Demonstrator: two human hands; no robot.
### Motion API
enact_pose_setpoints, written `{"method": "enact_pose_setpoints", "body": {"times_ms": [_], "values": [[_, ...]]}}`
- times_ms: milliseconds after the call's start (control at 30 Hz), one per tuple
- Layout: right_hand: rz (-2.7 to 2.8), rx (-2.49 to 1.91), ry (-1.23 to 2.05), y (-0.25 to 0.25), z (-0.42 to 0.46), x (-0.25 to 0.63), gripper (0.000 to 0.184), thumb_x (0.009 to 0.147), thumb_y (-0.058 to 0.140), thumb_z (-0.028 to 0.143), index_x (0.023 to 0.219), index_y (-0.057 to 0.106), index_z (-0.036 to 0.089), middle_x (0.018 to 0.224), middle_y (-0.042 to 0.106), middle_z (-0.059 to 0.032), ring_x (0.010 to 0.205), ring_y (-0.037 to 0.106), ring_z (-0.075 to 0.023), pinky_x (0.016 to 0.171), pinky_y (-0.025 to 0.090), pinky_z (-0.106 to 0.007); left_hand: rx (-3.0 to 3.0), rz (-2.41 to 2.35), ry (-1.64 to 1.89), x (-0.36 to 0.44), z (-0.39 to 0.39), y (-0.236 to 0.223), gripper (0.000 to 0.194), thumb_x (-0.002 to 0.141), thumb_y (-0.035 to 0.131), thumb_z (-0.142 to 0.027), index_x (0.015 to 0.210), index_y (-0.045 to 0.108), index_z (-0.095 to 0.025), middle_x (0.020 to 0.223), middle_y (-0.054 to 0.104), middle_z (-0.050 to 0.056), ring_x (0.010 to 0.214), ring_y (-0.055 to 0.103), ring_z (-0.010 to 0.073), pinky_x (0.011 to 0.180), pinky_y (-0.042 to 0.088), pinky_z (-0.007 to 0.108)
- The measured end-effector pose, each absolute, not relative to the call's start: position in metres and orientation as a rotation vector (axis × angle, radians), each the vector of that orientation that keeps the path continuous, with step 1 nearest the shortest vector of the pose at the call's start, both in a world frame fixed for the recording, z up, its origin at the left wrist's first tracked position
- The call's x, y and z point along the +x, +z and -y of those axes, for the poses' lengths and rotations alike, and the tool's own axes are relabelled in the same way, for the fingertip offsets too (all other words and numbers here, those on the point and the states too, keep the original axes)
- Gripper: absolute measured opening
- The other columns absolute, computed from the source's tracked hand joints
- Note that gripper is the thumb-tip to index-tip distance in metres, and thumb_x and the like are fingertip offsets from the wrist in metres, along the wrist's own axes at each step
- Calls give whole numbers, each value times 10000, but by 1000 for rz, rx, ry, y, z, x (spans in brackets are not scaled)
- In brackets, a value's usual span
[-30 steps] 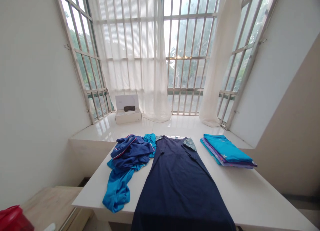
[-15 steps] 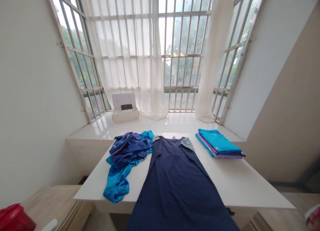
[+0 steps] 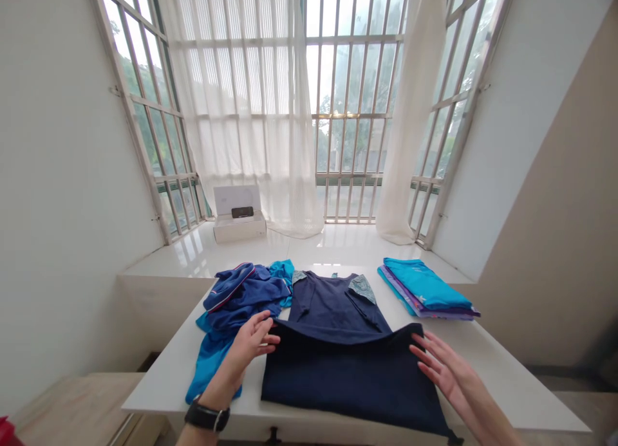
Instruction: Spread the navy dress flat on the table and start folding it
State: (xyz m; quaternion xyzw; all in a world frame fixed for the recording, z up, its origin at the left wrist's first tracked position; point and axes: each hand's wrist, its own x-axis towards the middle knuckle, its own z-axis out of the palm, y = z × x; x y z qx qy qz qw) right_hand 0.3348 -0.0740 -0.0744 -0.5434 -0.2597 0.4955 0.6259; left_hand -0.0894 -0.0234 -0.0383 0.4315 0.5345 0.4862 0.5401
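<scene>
A navy short-sleeved top (image 3: pixel 333 301) with grey-green patterned patches at the shoulders lies on the white table, neck toward the window. Its lower part is folded up over the body, the hem raised in a sagging line between my hands. My left hand (image 3: pixel 251 344), wearing a black watch (image 3: pixel 206 415), pinches the hem's left corner. The right corner is held by my right hand (image 3: pixel 447 369), whose thumb is hidden behind the cloth. Left of the top lies a crumpled heap of blue clothes (image 3: pixel 255 298), partly behind my left hand and forearm.
A folded stack of turquoise and purple clothes (image 3: pixel 427 288) sits at the table's right rear. On the window ledge (image 3: pixel 338 246) stands an open white box (image 3: pixel 240 227) with a black device (image 3: pixel 242 212). A wooden surface (image 3: pixel 72 401) and a red object (image 3: pixel 7 431) are at lower left.
Both hands have come into view at the top's lower part. The skirt-end of the top, earlier hanging over the table's front edge, is now lifted and folded toward the neck.
</scene>
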Motion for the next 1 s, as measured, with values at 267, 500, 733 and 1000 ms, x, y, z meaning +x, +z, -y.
{"method": "enact_pose_setpoints", "body": {"times_ms": [267,500,733,1000], "values": [[1252,-1605,532,-143,80,343,451,757,649,606,1041,718,262,1225,702,-85,1171,640,-290,996,533,-373,1811,-1432,1087,-100,39,-99,344,875,592,-419,1164,626,-235,1244,643,112,1162,617,279,956,539,427],[1873,-1714,180,-101,42,331,327,865,500,439,1087,700,307,1245,667,-59,1121,652,-249,938,536,-377,2599,-1650,483,-82,-6,-56,371,875,565,-149,1223,636,-258,1257,638,85,1071,619,272,911,503,414],[1779,-1901,39,-100,5,331,353,919,393,498,869,665,277,1019,708,-46,851,698,-223,692,536,-326,2509,-1819,425,-80,-45,-55,207,996,462,-246,975,666,-209,945,694,52,854,678,212,732,495,284],[1659,-1691,-49,-146,58,347,408,863,517,636,1018,686,299,1185,678,-55,1092,657,-269,977,517,-435,2443,-1603,685,-83,18,-68,224,973,466,-219,1127,626,-254,1133,663,48,1044,625,214,928,483,328]]}}
